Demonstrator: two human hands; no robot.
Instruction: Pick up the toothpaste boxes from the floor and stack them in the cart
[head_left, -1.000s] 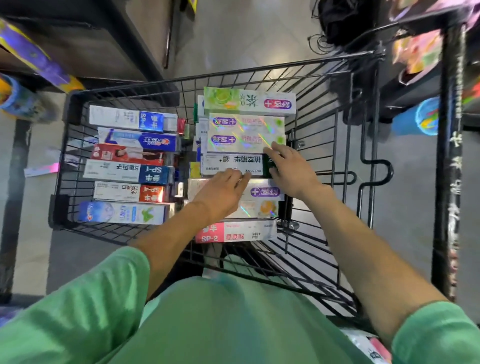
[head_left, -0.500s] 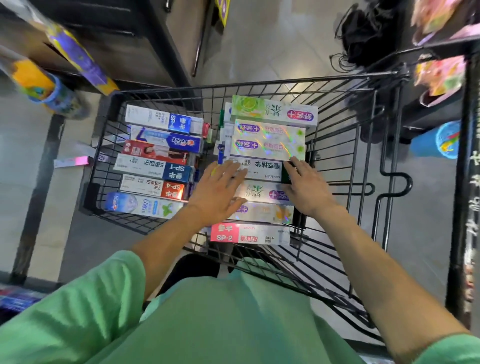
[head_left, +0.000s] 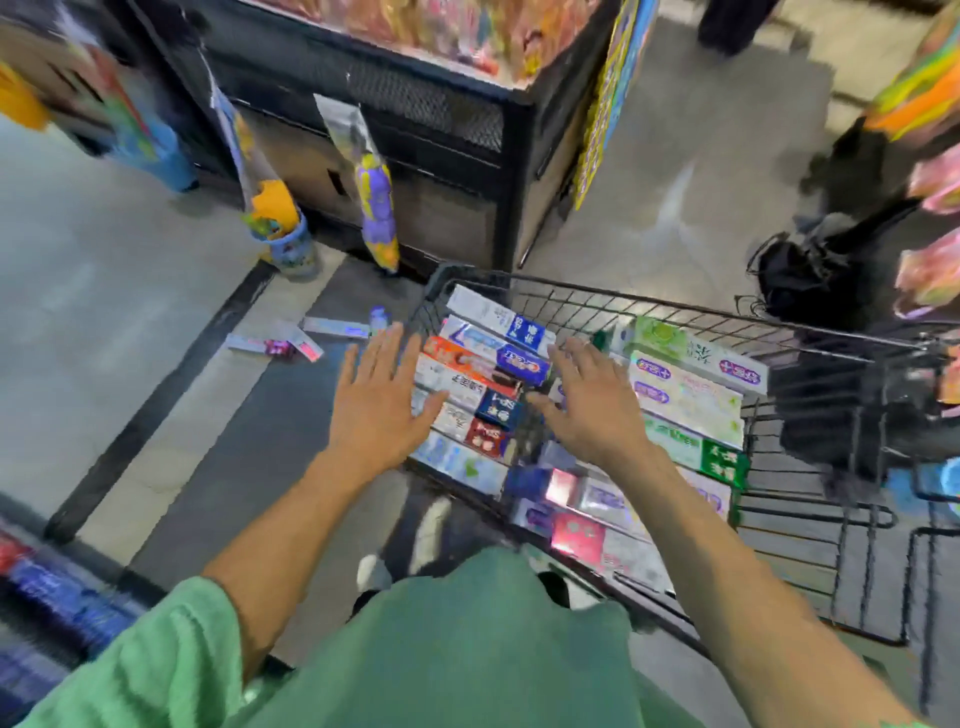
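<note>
Head view: a dark display stand (head_left: 447, 135) hung with blurred packets stands beyond my black wire cart (head_left: 810, 545), and a black bag (head_left: 810, 280) lies on the grey floor (head_left: 104, 291) to the right of it. My left hand (head_left: 376, 400) is spread flat with straight fingers and grips nothing; it hovers at the cart's left edge, over the near ends of the left stack of toothpaste boxes (head_left: 483, 384). My right hand (head_left: 589, 402) is likewise splayed and holding nothing, hanging over the gap between the left stack and the right stack (head_left: 691, 400). My forearms cover part of both stacks, so I cannot give the full count; in the left stack I can make out six boxes lying flat side by side, their long axes running across the cart from left to right. The right-hand boxes lie the same way. On the floor left of the cart, well apart from my hands, lie three more boxes (head_left: 301, 338), blurred, their long axes roughly crosswise to me, two touching at an angle and the third just beside them. My green sleeve (head_left: 156, 670) fills the bottom.
</note>
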